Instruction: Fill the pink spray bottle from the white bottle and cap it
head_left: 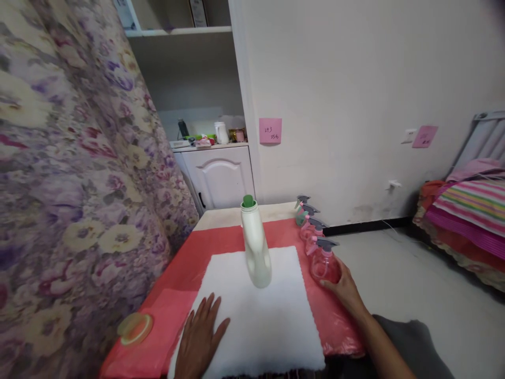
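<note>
My right hand (342, 281) is wrapped round the lower body of a clear pink spray bottle (322, 267) with a grey and pink trigger head, at the table's right edge. Flat on a white cloth (272, 326), fingers spread, lies my left hand (202, 331); it holds nothing. Upright on the same cloth stands a pale green jug-like bottle (258, 247) with a green piece (248, 200) at its mouth. Behind the gripped bottle, more spray bottles (308, 229) stand in a row, pink ones nearer and a green one farther back, partly hiding each other.
A roll of tape (134, 329) lies on the red table cover (177, 268) at the left. A floral curtain (90, 184) hangs along the left side. Beyond the table are a white cabinet (224, 176) and the wall; a bed (469, 221) stands at far right.
</note>
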`<state>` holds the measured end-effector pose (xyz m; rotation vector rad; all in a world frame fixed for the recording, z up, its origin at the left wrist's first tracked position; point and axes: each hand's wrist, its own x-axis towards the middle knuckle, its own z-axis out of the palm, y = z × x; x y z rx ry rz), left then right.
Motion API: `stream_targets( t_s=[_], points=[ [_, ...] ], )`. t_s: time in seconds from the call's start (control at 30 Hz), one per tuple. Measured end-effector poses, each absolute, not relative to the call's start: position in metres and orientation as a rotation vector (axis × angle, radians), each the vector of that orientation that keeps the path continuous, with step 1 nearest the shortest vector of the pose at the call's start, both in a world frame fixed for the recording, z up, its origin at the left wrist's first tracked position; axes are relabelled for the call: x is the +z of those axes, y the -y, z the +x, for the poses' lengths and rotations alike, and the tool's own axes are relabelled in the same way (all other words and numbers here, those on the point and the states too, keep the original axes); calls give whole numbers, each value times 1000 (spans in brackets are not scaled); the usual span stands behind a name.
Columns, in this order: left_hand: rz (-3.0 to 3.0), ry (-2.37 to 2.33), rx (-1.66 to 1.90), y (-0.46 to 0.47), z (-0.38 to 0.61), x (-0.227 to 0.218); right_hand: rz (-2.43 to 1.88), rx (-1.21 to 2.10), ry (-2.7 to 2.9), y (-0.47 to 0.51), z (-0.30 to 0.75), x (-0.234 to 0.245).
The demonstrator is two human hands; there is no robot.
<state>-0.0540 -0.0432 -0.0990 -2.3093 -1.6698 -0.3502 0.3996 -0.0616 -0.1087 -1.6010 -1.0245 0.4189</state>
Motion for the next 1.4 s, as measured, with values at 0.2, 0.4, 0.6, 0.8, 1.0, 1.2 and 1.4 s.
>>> stream_targets(
  t_s=[0.2, 0.4, 0.6, 0.8, 1.0, 1.2, 1.4],
  points=[
    [-2282, 1646, -321, 41, -53, -102, -1642, 355, 963, 82, 401, -99],
    [-2255, 1613, -352, 40, -55, -107, -1621, 215, 897, 104, 394, -72],
    [-2272, 1657, -334, 40, -53, -105, -1488, 307, 1303, 106, 339, -65],
    [-2281, 1694, -334, 43, -50, -101, -1437, 427, 1643, 107, 278, -96],
    [-2287, 1705, -320, 45, -50, -103, -1720, 389, 2057, 113, 257, -98],
    [-2291, 1718, -298, 44, -50, -102, -1798, 285, 2131, 113, 257, -94],
    [-2261, 1705, -360, 45, -47, -100, -1834, 235, 2136, 115, 258, -93]
  ],
)
